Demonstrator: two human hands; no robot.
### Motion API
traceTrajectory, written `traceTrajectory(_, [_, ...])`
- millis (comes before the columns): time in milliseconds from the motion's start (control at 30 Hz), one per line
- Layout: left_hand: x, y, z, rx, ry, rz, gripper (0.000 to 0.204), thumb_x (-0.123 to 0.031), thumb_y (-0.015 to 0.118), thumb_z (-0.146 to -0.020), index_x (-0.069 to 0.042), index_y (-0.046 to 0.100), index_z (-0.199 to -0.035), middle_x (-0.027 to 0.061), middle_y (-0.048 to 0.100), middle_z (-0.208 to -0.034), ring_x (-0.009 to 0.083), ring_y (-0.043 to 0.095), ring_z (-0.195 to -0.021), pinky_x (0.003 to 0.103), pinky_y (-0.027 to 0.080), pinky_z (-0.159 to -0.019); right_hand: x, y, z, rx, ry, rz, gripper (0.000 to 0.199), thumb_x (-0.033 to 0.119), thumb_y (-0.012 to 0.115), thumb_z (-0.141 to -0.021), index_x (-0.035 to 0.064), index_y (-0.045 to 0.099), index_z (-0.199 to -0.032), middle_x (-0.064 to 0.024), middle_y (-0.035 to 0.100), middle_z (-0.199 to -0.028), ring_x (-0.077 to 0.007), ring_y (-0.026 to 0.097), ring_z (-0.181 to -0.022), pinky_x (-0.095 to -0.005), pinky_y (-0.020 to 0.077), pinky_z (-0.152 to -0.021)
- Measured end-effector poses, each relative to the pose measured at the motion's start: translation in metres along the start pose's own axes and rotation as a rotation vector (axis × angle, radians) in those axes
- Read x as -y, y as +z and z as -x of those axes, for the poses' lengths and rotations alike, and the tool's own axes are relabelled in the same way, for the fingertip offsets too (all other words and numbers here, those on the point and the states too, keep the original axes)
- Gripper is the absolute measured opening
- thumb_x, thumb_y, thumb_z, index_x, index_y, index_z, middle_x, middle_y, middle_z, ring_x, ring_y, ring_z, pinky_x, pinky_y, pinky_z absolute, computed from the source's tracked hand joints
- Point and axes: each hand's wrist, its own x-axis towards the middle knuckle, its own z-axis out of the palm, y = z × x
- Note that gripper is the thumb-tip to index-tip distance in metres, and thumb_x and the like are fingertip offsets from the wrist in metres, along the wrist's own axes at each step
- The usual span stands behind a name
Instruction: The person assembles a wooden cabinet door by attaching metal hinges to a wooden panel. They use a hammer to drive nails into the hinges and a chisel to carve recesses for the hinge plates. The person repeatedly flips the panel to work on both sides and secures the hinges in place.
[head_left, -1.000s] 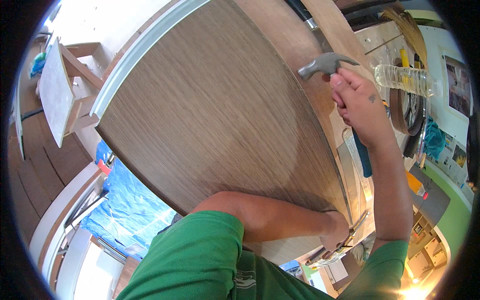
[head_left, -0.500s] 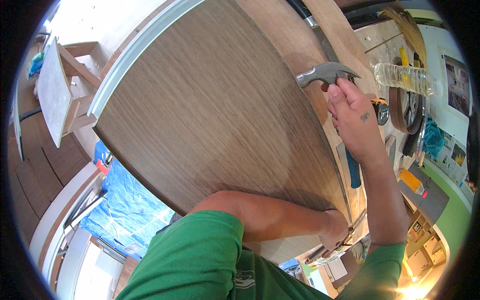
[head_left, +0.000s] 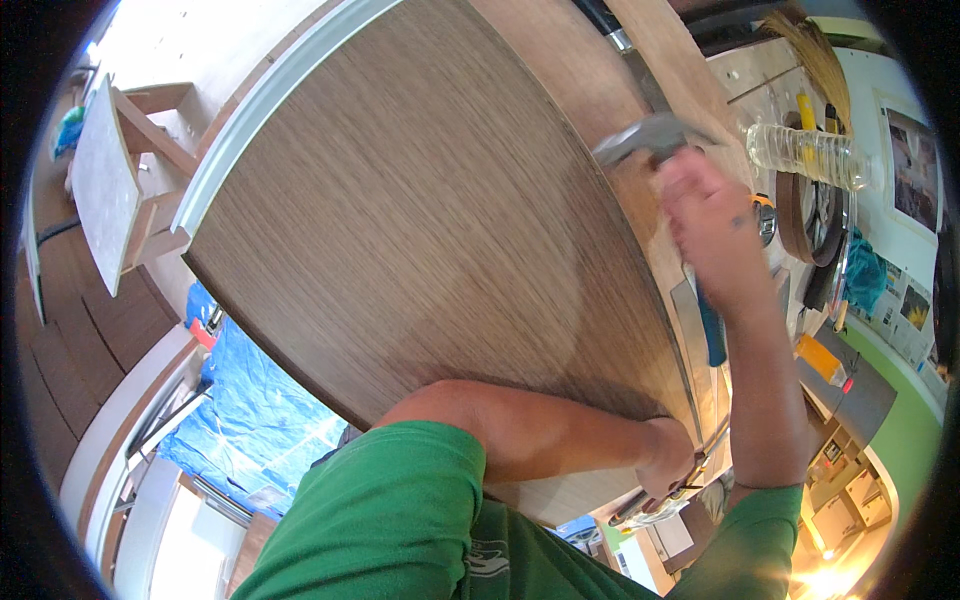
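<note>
A large wood-grain board point(head_left: 430, 220) stretches out in front of me. My right hand point(head_left: 710, 225), blurred by motion, is closed round a claw hammer point(head_left: 640, 138). The smeared hammer head is right by the board's right edge; whether it touches cannot be told. My left forearm lies across the near part of the board, and my left hand point(head_left: 668, 455) is bent over the same right edge, closed on it, its fingertips partly hidden. A blue-handled tool point(head_left: 711, 330) lies beside the board, below my right wrist.
Right of the board are a tape measure point(head_left: 763, 218), a clear plastic bottle point(head_left: 808, 157), a straw brush point(head_left: 815, 50) and an orange bottle point(head_left: 823, 362). A pale metal strip point(head_left: 270, 95) runs along the far left edge. Blue sheeting point(head_left: 255, 400) hangs at left.
The hammer and my right hand have shifted slightly and are now blurred, the head turned a little along the board's edge. My left hand and the board stay almost where they were.
</note>
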Motion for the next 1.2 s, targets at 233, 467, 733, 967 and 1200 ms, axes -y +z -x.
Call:
traceTrajectory(233, [0.002,0.0,-0.001,0.009,0.002,0.014,0.037,-0.036,0.068,-0.075,-0.003,0.08,-0.087,0.0235,0.076,-0.094,0.0405,0.074,-0.092,0.05,0.057,-0.083,-0.004,0.004,-0.006,0.077,0.018,-0.191,0.031,0.031,0.054,-0.109,0.0021,0.064,-0.11,0.003,0.054,-0.076,-0.0072,0.047,-0.064,-0.0261,0.0402,-0.059])
traceTrajectory(467, [-0.004,-0.006,0.007,0.033,0.016,-0.022,0.036,-0.036,0.069,-0.075,-0.003,0.08,-0.087,0.0233,0.076,-0.094,0.0404,0.073,-0.091,0.051,0.056,-0.082,0.014,0.006,-0.036,0.013,-0.009,-0.363,0.03,0.035,0.053,-0.11,0.0074,0.063,-0.116,0.007,0.044,-0.071,-0.0005,0.035,-0.051,-0.0185,0.0258,-0.045])
traceTrajectory(733, [-0.002,0.0,0.002,-0.004,0.012,-0.017,0.038,-0.04,0.069,-0.078,-0.004,0.08,-0.087,0.0223,0.077,-0.095,0.0393,0.074,-0.093,0.049,0.057,-0.084,0.028,0.008,-0.05,-0.021,-0.021,-0.367,0.031,0.037,0.055,-0.109,0.009,0.067,-0.111,0.0081,0.045,-0.073,-0.0019,0.038,-0.056,-0.0202,0.0292,-0.048])
traceTrajectory(967, [-0.002,0.004,-0.001,-0.002,-0.028,-0.019,0.04,-0.043,0.073,-0.075,-0.005,0.08,-0.087,0.0205,0.077,-0.095,0.0387,0.074,-0.092,0.049,0.057,-0.083,0.033,0.015,-0.057,0.008,-0.107,-0.194,0.03,0.034,0.054,-0.109,0.0081,0.068,-0.115,0.0085,0.045,-0.073,-0.0023,0.038,-0.056,-0.0203,0.0292,-0.048])
traceTrajectory(1200, [-0.007,-0.006,0.004,0.057,-0.05,-0.025,0.039,-0.039,0.07,-0.076,-0.006,0.081,-0.095,0.0184,0.078,-0.1,0.0354,0.074,-0.096,0.047,0.057,-0.083,0.042,0.017,-0.07,0.017,-0.162,-0.17,0.03,0.033,0.054,-0.109,0.0067,0.068,-0.11,0.0073,0.047,-0.073,-0.0032,0.041,-0.058,-0.0223,0.0319,-0.05])
